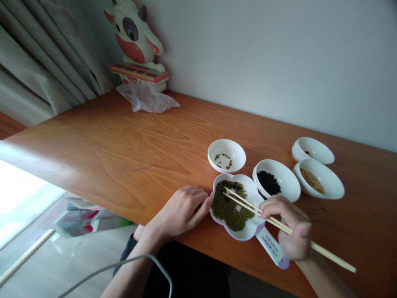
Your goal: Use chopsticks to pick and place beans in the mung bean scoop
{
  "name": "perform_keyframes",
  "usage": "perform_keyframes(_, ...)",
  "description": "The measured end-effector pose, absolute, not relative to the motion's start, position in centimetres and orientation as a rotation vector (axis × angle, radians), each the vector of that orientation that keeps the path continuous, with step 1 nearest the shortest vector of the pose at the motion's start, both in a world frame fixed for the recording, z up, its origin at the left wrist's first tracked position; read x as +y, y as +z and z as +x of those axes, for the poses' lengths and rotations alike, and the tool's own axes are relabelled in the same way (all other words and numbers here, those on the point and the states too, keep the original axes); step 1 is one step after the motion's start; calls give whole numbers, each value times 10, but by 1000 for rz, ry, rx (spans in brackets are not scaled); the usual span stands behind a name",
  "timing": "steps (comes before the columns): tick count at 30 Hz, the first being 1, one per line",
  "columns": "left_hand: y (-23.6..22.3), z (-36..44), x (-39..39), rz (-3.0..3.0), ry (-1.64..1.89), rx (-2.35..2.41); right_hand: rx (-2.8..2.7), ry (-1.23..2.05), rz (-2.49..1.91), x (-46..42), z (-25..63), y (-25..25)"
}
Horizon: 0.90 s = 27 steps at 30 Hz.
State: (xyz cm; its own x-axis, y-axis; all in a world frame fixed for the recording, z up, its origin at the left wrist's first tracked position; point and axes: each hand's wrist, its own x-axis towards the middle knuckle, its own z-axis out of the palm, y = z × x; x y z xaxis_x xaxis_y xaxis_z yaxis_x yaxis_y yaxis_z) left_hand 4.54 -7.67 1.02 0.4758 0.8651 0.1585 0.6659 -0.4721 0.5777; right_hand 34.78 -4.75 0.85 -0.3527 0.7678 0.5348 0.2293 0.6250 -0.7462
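Note:
My right hand [290, 225] grips a pair of wooden chopsticks [274, 222]. Their tips are among the beans in a white flower-shaped dish [259, 227] with a purple rim and a labelled handle. Green mung beans [231, 213] fill much of the dish, with some darker beans near its far side. My left hand [187, 207] rests at the table edge, its fingers curled and its thumb against the dish's left rim. Just behind the dish, a white bowl [226, 165] holds a few scattered green beans. A second white bowl [288, 184], beside my right hand, contains black beans [269, 183].
Farther right stand a bowl [335, 184] of tan grains or beans and another bowl [321, 153] with a few brownish pieces. A cow-shaped toy keyboard [139, 70] and a clear plastic bag [149, 99] sit at the back left. A grey cable [136, 258] crosses my left forearm.

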Motion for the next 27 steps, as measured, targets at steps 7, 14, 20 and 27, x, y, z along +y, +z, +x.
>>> perform_keyframes(7, 9, 45, -77, 2279, 609, 1275, -1908, 691, -827, -49, 347, 8)
perform_keyframes(14, 10, 45, -76, 2270, 626, 1266, -1889, 682, -830, -49, 348, 6)
perform_keyframes(20, 10, 45, -77, 2254, 604, 1276, -1860, 703, -809, -49, 351, 10)
perform_keyframes(27, 9, 45, -77, 2247, 592, 1279, -1855, 748, -814, -45, 357, 14)
